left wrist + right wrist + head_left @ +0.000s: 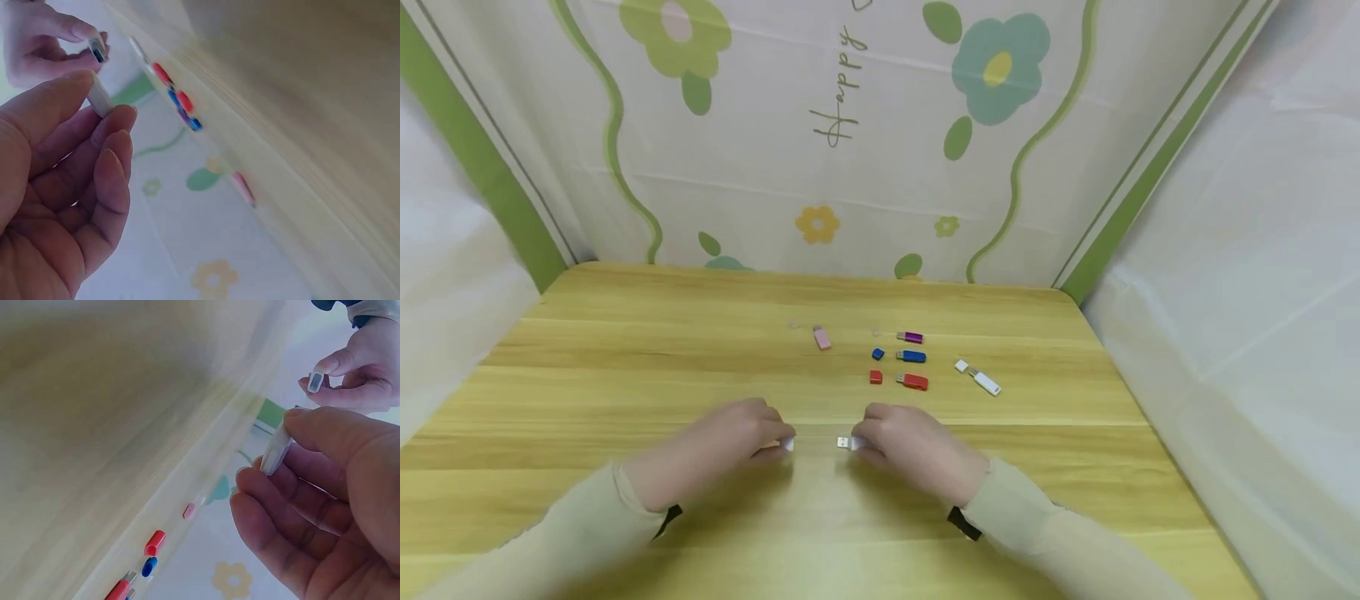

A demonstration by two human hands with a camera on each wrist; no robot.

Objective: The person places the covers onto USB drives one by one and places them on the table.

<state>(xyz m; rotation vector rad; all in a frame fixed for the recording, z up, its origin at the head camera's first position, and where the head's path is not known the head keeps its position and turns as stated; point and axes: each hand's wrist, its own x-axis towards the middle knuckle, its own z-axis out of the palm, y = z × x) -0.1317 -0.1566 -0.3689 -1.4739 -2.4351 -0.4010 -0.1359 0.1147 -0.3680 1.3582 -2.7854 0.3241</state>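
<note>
Near the front of the table, my left hand pinches a small white USB cap between thumb and fingers. Across a short gap, my right hand grips a white USB flash drive, its metal plug bare and pointing left at the cap. Cap and plug are apart. In the right wrist view the hollow end of the cap faces the drive, whose white body shows between thumb and fingertips. The left wrist view shows the cap close up, with the plug end of the drive beyond it.
Farther back lie uncapped flash drives: pink, purple, blue, red and white. Loose caps, blue, red and white, lie beside them. A flowered curtain hangs behind the table.
</note>
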